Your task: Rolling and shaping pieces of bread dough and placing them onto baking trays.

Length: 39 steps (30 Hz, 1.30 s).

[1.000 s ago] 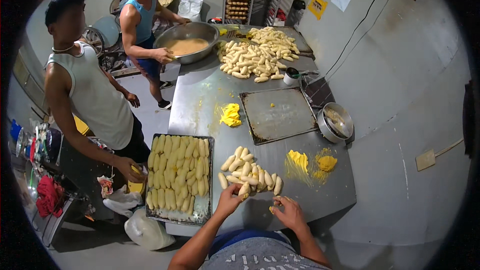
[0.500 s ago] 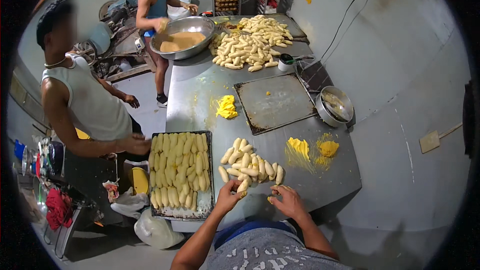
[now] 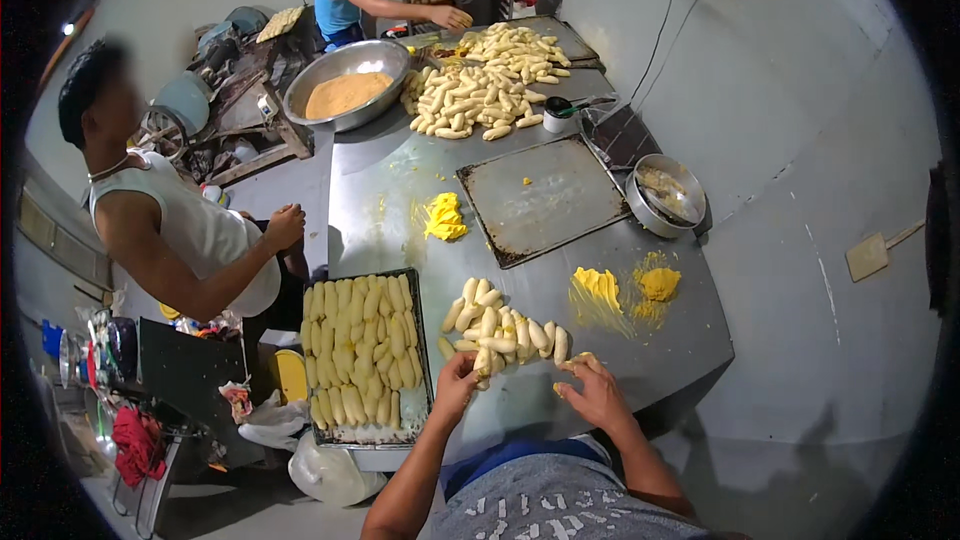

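Dough rolls [image 3: 505, 325] lie in a loose heap on the steel desk [image 3: 560, 380] just in front of me, and both my hands are at its near edge. My left hand [image 3: 458, 380] has its grip closed on one small roll [image 3: 483, 362] at the heap's near side, thumb and fingers pinched around it. My right hand [image 3: 597, 395] is curled over another piece of dough [image 3: 580, 362] just to the right of the heap; fingers look together on it, though how firmly I cannot tell.

Risks as I judge them: the dough looks soft, so a hard pinch could squash or stretch the roll out of shape. The heap is loose and crowded, and lifting one piece could drag its neighbours along or nudge them toward the near rim of the desk, which is close to my hands. Yellow filling [image 3: 598, 288] is smeared on the steel to the right, near enough that a careless sweep of my right hand could pick it up.

Most rolls in the heap lie with their long axis running away from me, roughly parallel and leaning a little. The one in my left grip seems to point the same way, far end toward the heap. On the tray [image 3: 421, 340] at my left, the rolls [image 3: 360, 340] are packed in rows, also lengthwise away from me.
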{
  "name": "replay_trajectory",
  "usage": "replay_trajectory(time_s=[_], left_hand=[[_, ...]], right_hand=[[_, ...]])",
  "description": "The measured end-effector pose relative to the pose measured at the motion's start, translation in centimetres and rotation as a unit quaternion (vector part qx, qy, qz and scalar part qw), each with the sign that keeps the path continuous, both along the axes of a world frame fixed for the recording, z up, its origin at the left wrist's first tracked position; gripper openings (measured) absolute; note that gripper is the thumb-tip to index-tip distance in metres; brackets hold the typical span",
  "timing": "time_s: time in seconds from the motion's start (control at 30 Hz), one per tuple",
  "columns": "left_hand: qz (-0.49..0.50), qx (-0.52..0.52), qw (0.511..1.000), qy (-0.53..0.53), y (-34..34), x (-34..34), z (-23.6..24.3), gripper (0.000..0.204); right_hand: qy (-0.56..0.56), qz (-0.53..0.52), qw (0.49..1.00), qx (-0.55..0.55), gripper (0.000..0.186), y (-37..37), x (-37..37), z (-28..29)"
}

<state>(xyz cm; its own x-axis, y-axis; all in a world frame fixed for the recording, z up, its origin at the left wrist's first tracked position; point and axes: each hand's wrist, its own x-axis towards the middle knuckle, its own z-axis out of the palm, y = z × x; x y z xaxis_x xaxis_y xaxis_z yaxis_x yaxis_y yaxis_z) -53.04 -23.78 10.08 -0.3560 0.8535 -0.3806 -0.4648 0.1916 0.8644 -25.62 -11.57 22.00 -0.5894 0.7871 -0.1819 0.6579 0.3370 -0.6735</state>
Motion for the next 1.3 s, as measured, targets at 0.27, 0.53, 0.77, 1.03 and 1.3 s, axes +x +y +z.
replay_trajectory(time_s=[0.27,0.53,0.77,1.03,1.3], left_hand=[[0.051,-0.042,0.998,-0.015,6.1,2.2,2.9,0.033],[0.068,-0.058,0.996,-0.018,12.4,11.1,2.1,0.028],[0.039,-0.086,0.995,0.039,18.4,18.2,2.7,0.026],[0.038,-0.137,0.989,0.033,21.8,22.3,0.4,0.028],[0.102,-0.115,0.980,-0.124,20.8,18.7,0.9,0.019]], right_hand=[[0.009,-0.013,0.999,0.042,0.043,6.2,5.8,-2.7],[0.082,0.065,0.994,0.029,0.037,13.9,11.9,-5.0],[0.051,0.110,0.993,0.001,0.039,20.4,17.1,-9.0],[0.075,0.082,0.993,-0.028,0.042,23.9,20.4,-10.8],[0.026,0.066,0.994,-0.082,0.036,23.9,19.2,-9.4]])
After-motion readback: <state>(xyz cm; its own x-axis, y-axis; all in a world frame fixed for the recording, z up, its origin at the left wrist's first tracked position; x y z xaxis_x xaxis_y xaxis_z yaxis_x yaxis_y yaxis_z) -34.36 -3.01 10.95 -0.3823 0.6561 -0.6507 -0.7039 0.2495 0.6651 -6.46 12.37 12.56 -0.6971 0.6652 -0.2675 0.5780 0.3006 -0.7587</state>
